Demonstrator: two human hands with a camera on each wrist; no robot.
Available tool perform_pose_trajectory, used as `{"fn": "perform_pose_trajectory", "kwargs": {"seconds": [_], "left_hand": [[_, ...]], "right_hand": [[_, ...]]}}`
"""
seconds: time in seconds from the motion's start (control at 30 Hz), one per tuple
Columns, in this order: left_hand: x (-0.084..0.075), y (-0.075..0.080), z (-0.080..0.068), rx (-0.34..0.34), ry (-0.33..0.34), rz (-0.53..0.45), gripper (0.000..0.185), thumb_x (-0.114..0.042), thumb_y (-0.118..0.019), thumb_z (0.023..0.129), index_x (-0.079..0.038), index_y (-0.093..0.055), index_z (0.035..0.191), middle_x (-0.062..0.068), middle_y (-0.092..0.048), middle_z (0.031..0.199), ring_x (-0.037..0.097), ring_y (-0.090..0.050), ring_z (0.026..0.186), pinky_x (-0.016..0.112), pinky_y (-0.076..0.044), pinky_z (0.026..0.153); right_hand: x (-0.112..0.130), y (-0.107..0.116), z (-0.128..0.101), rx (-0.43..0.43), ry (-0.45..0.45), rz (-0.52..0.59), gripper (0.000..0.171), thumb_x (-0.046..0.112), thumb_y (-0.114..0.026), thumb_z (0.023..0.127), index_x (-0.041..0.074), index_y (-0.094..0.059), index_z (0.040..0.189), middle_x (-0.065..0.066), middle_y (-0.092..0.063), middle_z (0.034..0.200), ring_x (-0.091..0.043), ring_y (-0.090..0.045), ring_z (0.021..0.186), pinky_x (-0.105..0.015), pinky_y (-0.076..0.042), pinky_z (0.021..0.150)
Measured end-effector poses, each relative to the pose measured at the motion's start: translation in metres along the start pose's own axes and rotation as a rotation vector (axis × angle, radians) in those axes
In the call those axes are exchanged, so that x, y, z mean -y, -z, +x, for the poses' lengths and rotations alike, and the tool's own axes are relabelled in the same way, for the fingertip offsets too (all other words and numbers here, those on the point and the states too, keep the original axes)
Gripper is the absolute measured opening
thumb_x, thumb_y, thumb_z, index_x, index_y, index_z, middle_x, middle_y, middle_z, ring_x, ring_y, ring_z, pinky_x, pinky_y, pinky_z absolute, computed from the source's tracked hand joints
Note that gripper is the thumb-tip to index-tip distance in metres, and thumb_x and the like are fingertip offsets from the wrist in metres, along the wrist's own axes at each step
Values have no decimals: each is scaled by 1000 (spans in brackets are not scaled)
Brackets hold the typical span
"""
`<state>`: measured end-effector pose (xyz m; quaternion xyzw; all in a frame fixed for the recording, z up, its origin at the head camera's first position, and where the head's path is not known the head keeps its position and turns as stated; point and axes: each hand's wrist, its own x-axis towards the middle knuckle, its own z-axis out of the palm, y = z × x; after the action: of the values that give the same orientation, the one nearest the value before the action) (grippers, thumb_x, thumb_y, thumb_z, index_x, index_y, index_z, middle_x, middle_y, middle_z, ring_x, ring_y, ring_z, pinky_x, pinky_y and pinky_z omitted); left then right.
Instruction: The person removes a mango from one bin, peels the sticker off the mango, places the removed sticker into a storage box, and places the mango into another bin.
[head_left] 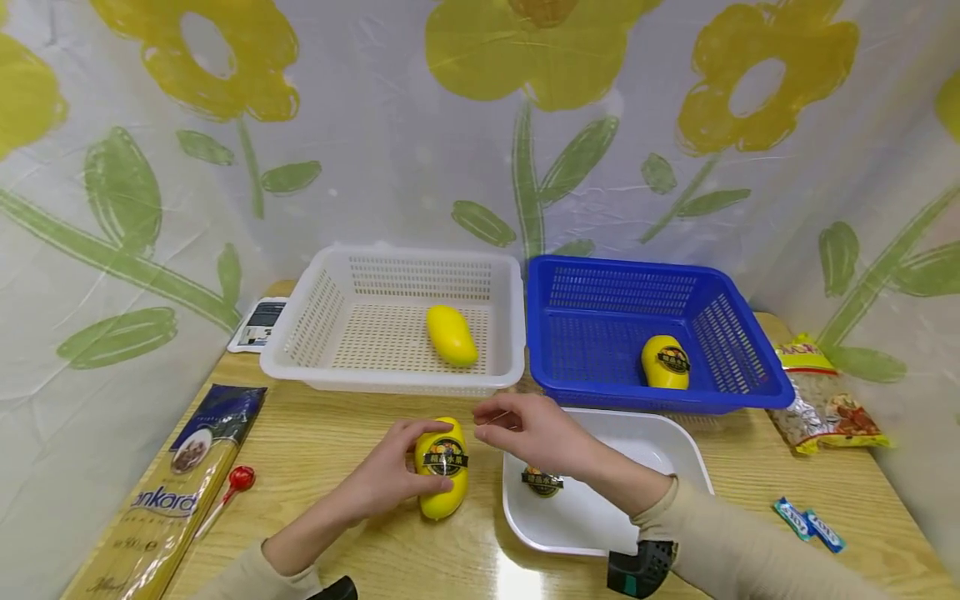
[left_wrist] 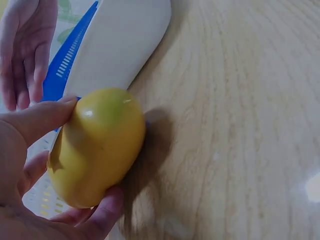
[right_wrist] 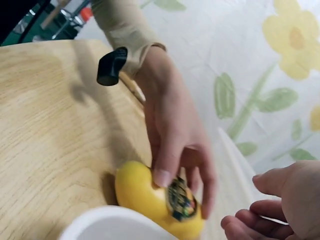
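Far left, a long clear-and-navy plastic packet of dry spaghetti (head_left: 168, 492) lay on the pale wood-grain table (head_left: 300, 442), with a round red lollipop on a white stick (head_left: 242, 477) beside it. Next, a white rectangular basket of perforated plastic (head_left: 360, 379) contained one smooth yellow mango-shaped fruit (head_left: 452, 335). In front of it, the left hand (head_left: 393, 475) pinched a glossy, plump yellow mango with a black label (head_left: 442, 492) between thumb and fingers. This piece: oval, slightly curved, skin smooth and bright with small highlights, one end tinged green in the left wrist view; label a dark band with pale lettering across a round, multicoloured emblem. Its place was at the front of the table, left of the tray; whether it touched the wood could not be told. Just right of it, the right hand (head_left: 532, 433) held nothing, fingers loosely bent and thumb set apart. Under that forearm, a shallow white rounded tray (head_left: 607, 521) contained a black emblem label (head_left: 542, 482), partly hidden. Behind, a blue perforated plastic basket (head_left: 585, 396) contained a labelled yellow mango-shaped fruit (head_left: 664, 363). Far right: two small blue-and-white wrapped sweets (head_left: 810, 525) and a clear, yellow-and-red plastic snack bag (head_left: 828, 400).
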<state>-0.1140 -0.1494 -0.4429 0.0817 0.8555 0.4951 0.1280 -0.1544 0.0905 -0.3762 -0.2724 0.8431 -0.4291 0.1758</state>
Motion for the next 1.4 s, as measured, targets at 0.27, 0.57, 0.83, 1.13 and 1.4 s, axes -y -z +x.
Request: {"fn": "perform_pose_trajectory", "kwargs": {"seconds": [0.27, 0.57, 0.83, 1.13, 1.4], "left_hand": [[1, -4, -2, -57, 0, 3, 64, -27, -88, 72, -20, -60, 130, 13, -48, 128, 28, -50, 114, 45, -46, 92], [2, -4, -4, -75, 10, 17, 64, -29, -88, 72, -23, -60, 129, 12, -48, 129, 27, -50, 114, 47, -45, 91], [1, -4, -4, -73, 35, -1, 64, -29, -89, 71, -24, -60, 128, 13, -47, 126, 25, -51, 107, 44, -47, 87], [1, -3, -3, -63, 36, 0, 65, -30, -88, 72, -22, -60, 130, 13, -47, 129, 27, -48, 113, 46, -44, 91], [1, -4, -3, -71, 39, 7, 68, -29, -89, 71, -16, -59, 131, 14, -48, 128, 27, -48, 113, 47, -42, 92]], "right_hand": [[0, -23, 20, 63, 23, -87, 36, 25, -64, 95, 1, -65, 122, -8, -70, 112, -15, -67, 99, -26, -54, 83], [5, -32, 26, 82, 18, -153, 30, 21, -68, 92, 1, -68, 115, -4, -72, 101, -14, -68, 93, -24, -53, 78], [2, -32, 27, 82, 20, -89, 20, 11, -68, 90, 6, -71, 109, -3, -71, 103, -15, -68, 92, -24, -53, 75], [-3, -36, 37, 101, 89, -178, 14, 5, -69, 86, 7, -74, 100, 2, -72, 88, -4, -58, 76, -20, -48, 69], [-1, -42, 41, 60, 112, -214, 12, 3, -75, 82, 7, -73, 94, -1, -72, 84, -6, -61, 76, -19, -49, 71]]}}
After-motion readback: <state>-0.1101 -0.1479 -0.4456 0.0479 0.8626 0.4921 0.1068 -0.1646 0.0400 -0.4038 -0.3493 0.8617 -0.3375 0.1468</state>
